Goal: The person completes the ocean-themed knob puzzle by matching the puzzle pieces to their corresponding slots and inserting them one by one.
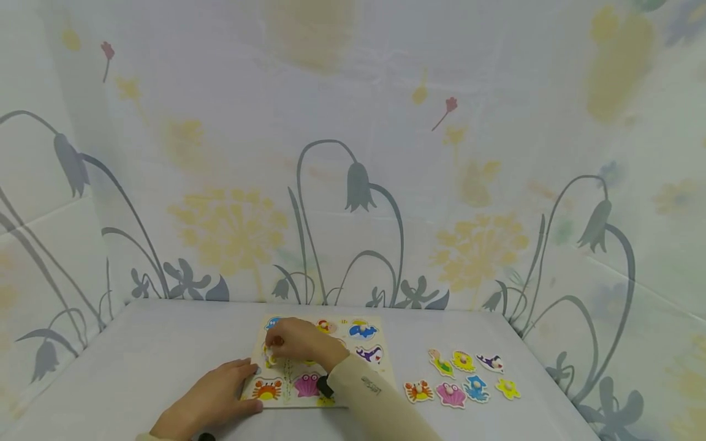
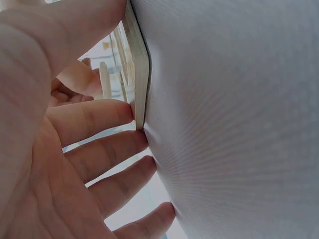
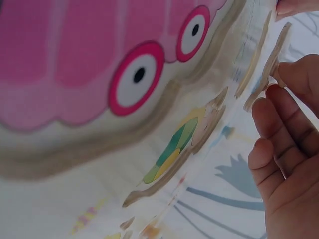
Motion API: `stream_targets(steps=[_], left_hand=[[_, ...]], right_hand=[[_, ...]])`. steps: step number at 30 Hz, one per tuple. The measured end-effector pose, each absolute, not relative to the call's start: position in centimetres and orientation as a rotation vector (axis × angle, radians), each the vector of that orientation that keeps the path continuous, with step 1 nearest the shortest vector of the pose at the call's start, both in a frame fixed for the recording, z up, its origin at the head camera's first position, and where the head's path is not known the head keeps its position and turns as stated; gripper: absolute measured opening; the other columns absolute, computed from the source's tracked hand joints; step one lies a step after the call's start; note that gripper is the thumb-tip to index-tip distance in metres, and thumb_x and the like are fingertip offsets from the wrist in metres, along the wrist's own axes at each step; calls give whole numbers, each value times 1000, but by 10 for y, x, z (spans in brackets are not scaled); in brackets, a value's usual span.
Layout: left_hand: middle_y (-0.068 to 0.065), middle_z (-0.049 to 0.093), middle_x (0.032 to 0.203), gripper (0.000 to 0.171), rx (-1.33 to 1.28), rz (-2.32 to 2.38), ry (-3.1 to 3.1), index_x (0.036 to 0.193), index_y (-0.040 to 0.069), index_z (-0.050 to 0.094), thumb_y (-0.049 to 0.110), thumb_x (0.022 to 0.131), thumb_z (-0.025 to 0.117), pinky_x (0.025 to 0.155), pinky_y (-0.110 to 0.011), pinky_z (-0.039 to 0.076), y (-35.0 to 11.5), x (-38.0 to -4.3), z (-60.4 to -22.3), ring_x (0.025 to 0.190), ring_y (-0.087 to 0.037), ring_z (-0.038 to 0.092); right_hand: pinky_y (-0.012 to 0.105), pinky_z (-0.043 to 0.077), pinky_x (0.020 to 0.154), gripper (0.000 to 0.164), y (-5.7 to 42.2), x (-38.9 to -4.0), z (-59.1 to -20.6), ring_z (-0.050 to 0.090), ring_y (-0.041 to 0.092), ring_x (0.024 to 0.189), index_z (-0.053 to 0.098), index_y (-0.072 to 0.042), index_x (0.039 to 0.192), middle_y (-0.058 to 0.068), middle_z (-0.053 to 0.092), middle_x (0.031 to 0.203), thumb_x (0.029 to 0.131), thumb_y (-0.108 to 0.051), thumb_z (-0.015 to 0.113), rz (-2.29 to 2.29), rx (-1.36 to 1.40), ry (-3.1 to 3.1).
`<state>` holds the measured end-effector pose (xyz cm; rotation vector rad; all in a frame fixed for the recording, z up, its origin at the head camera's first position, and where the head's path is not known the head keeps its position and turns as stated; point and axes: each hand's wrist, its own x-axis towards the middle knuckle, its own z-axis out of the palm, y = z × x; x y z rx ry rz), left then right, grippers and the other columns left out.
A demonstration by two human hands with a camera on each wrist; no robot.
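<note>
Flower-printed cloth (image 1: 353,92) behind white tabletop (image 1: 165,343). Puzzle board (image 1: 287,395) lies left of centre; left hand (image 1: 217,392), fingers extended and apart, touches its near-left corner. Right hand (image 1: 300,341) pinches a thin puzzle piece (image 3: 269,65) over the board's left side. Seven loose pieces (image 1: 452,395) sit to the board's right

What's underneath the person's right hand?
Under the right hand, which pinches a thin piece, lies the puzzle board. In the head view, the hand covers whatever's directly beneath.
</note>
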<state>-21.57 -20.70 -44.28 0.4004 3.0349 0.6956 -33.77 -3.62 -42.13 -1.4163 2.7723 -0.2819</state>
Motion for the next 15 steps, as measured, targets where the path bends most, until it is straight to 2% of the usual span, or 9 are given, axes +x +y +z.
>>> stream_targets(steps=[9, 15], left_hand=[[-24, 54, 130, 75, 421, 691, 3047, 122, -3, 61, 47, 70, 81, 100, -59, 38, -207, -215, -444, 121, -44, 48], [-24, 54, 129, 75, 428, 689, 3054, 122, -3, 61, 47, 69, 81, 99, -58, 39, -208, -215, -444, 121, -43, 49]], right_hand=[[15, 43, 68, 12, -46, -338, -423, 50, -1, 78, 72, -23, 98, -15, 60, 88, 88, -20, 67, -250, -1371, 2764], [14, 42, 67, 10, -50, -339, -427, 49, -1, 77, 72, -25, 97, -16, 58, 85, 89, -22, 67, -212, -1361, 2771]])
